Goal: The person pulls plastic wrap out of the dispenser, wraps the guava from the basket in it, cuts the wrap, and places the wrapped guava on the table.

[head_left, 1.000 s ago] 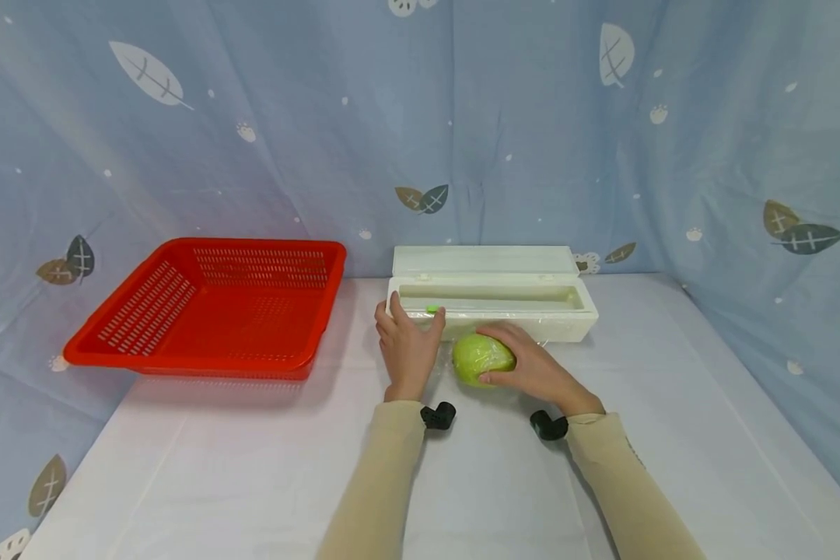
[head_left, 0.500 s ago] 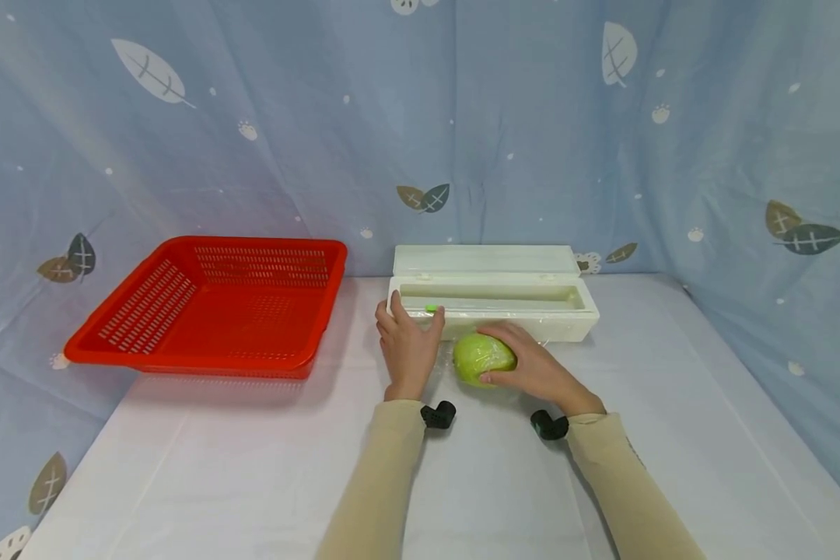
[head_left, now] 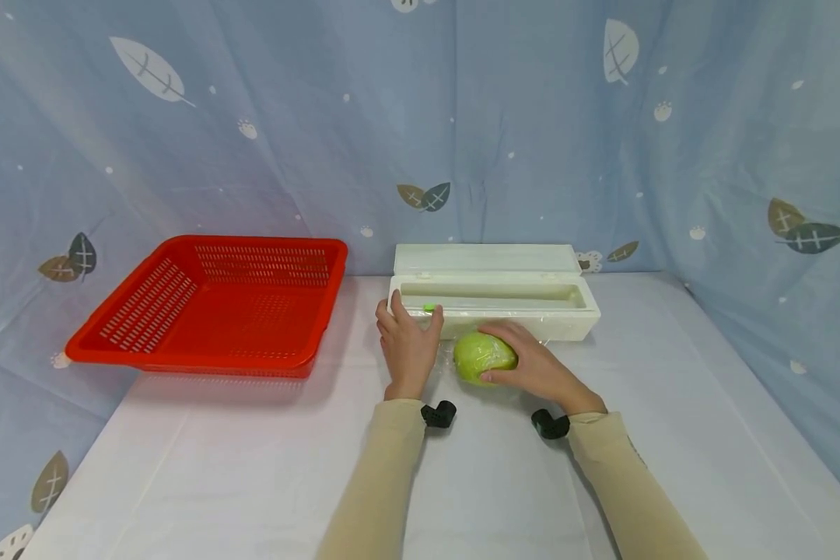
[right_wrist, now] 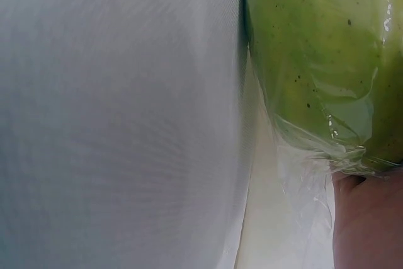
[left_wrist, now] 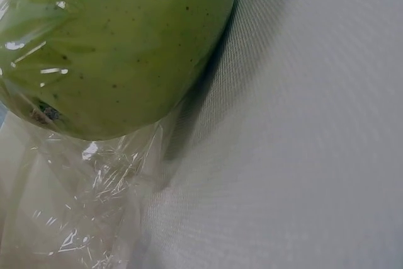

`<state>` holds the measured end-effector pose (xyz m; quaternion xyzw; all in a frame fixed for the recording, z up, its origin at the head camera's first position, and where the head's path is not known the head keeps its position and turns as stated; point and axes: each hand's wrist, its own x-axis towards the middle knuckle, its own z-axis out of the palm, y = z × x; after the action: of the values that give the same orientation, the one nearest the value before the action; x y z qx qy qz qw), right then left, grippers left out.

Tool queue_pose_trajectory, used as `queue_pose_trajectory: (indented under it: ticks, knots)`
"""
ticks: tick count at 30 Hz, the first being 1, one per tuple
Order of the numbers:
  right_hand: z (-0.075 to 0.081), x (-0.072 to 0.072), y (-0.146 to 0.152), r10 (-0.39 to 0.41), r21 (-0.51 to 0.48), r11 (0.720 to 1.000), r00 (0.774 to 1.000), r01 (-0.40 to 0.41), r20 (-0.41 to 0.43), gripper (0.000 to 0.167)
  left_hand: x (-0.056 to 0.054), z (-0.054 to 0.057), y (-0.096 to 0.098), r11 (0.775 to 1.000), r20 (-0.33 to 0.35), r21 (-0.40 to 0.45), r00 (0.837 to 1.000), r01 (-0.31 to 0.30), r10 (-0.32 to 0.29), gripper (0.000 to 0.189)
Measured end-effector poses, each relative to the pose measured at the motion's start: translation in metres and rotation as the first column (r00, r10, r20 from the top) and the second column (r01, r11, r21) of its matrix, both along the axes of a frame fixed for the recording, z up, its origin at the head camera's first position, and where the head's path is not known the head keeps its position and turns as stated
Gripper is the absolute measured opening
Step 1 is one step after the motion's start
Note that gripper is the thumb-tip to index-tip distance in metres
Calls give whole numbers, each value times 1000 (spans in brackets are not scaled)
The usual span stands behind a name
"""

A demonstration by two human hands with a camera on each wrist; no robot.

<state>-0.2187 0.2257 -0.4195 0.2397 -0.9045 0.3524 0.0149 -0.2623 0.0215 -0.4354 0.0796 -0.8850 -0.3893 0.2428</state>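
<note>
In the head view, my right hand grips an oval green fruit, smooth and dark-specked like a mango. Clear cling film covers the fruit and trails in creases toward a long white cling film dispenser behind it, its lid raised. My left hand holds the dispenser's left end, fingers at the corner and thumb beside the small green slider on the front rail. Film glints over the fruit in the left wrist view. The right wrist view shows film gathered under the fruit, next to the skin of a hand.
A red slatted plastic basket stands at the left of the white-covered table. Behind everything hangs a blue leaf-print curtain. Black devices sit by both wrists.
The green slider has shifted slightly left along the rail, with my left thumb drawing in a little. My right hand and the fruit stay in place.
</note>
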Motion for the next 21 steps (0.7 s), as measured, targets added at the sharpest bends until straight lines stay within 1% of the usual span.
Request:
queue_pose_trajectory:
  ticks: [4,12,18,21]
  knots:
    - [0,0,0,1,6,1000,1000,-1,4,78,0,0,0,1000,16,5,1000,2,-2,81]
    - [1,0,0,-1,9,1000,1000,1,12,78,0,0,-1,1000,14,4,1000,10,-10,80]
    - [-1,-2,0,2,0,1000,1000,-2,-14,77,-1,0,-1,1000,0,4,1000,12,-12,79]
    - [-1,-1,0,4,2,1000,1000,-4,-8,77,0,0,-1,1000,5,8,1000,12,-12,78]
